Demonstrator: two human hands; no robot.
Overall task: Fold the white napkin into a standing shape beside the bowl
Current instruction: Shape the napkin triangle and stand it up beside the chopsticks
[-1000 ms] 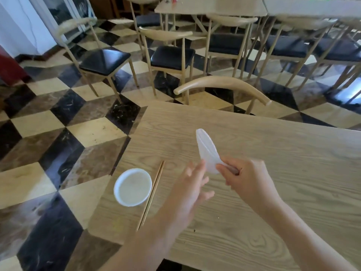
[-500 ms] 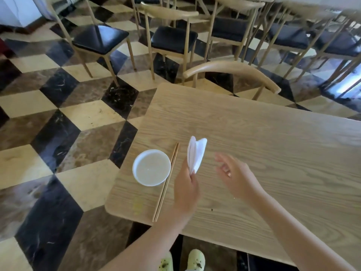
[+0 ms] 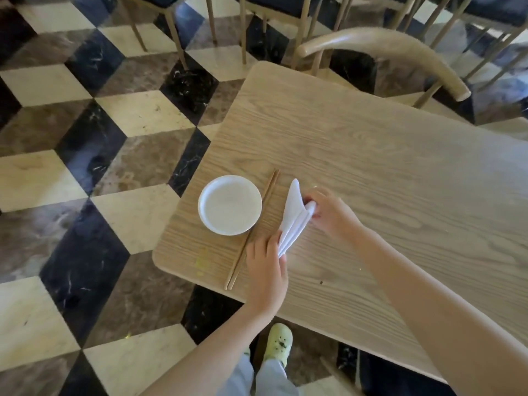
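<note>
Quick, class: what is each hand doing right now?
Left hand: closed on the near end of the napkin.
Right hand: pinching the napkin's side fold.

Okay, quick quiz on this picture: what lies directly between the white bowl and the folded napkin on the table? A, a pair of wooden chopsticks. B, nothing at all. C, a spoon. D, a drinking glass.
A: a pair of wooden chopsticks lies on the table just right of the white bowl, with the folded napkin, touched by the left hand and the right hand, on their far side.
</note>
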